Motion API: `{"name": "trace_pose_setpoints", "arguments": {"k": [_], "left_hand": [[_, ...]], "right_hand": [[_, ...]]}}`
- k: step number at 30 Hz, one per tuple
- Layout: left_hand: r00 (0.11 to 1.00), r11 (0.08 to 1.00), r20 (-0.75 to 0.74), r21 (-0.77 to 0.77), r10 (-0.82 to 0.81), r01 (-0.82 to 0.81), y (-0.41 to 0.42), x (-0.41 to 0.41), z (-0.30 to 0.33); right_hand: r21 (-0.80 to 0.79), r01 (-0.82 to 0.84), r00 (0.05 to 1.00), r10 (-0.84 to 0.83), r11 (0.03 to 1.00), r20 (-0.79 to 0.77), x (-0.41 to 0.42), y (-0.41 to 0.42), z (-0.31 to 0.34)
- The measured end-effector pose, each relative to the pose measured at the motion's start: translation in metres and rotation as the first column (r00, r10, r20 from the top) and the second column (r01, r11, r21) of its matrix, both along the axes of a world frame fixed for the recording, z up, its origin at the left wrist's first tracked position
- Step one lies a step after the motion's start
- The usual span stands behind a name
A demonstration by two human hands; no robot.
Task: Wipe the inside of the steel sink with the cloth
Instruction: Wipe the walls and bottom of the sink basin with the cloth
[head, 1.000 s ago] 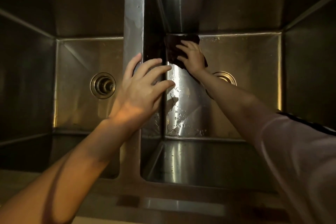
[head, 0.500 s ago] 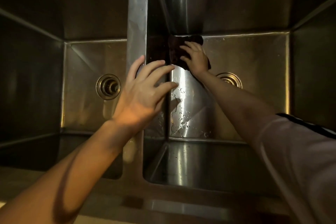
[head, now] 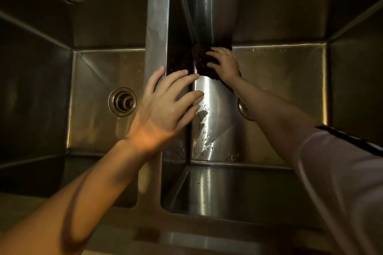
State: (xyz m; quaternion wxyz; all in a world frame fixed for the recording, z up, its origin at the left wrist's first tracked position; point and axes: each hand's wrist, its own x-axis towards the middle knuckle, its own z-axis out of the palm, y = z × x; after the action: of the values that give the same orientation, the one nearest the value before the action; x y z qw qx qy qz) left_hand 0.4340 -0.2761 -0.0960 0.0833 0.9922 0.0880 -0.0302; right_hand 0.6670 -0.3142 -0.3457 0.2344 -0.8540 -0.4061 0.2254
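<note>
Now | cloth (head: 204, 62) under flat right hand (head: 224, 64) | left hand (head: 165, 105) spread on divider (head: 157, 37)

The right arm hides most of the right basin's drain (head: 244, 109).

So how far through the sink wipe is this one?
Partway, at best. In hand: the right hand presses the dark cloth flat into the far left corner of the right basin, while the left hand rests on the divider. Water droplets on that basin's floor suggest it still needs a pass. The left basin shows no sign either way.
</note>
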Motion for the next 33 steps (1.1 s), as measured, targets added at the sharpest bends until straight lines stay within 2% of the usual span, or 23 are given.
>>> {"name": "trace_pose_setpoints", "arguments": {"k": [9, 18, 23, 26, 30, 33], "left_hand": [[0.999, 1.000, 0.043, 0.003, -0.007, 0.007, 0.000, 0.000, -0.003], [0.998, 0.999, 0.064, 0.017, -0.028, 0.027, 0.003, -0.002, -0.008], [0.997, 1.000, 0.078, -0.001, -0.022, 0.022, 0.002, -0.003, -0.009], [0.996, 1.000, 0.085, -0.006, -0.027, 0.028, 0.003, -0.002, -0.008], [0.998, 1.000, 0.063, -0.009, -0.029, 0.030, 0.003, -0.003, -0.007], [0.998, 1.000, 0.067, -0.016, -0.022, 0.023, 0.003, -0.003, -0.008]], "right_hand": [[0.079, 0.023, 1.000, -0.024, 0.997, 0.010, -0.056, -0.074, -0.008], [0.023, 0.008, 1.000, -0.009, 1.000, 0.024, 0.008, -0.011, -0.009], [0.078, 0.113, 0.992, -0.117, 0.991, 0.048, -0.032, -0.067, -0.010], [0.053, 0.091, 0.995, -0.093, 0.994, 0.038, -0.045, -0.085, -0.011], [0.021, 0.012, 0.998, -0.013, 1.000, 0.055, -0.003, -0.056, -0.009], [0.007, 0.068, 0.997, -0.068, 0.998, 0.044, 0.026, -0.044, -0.009]]}}
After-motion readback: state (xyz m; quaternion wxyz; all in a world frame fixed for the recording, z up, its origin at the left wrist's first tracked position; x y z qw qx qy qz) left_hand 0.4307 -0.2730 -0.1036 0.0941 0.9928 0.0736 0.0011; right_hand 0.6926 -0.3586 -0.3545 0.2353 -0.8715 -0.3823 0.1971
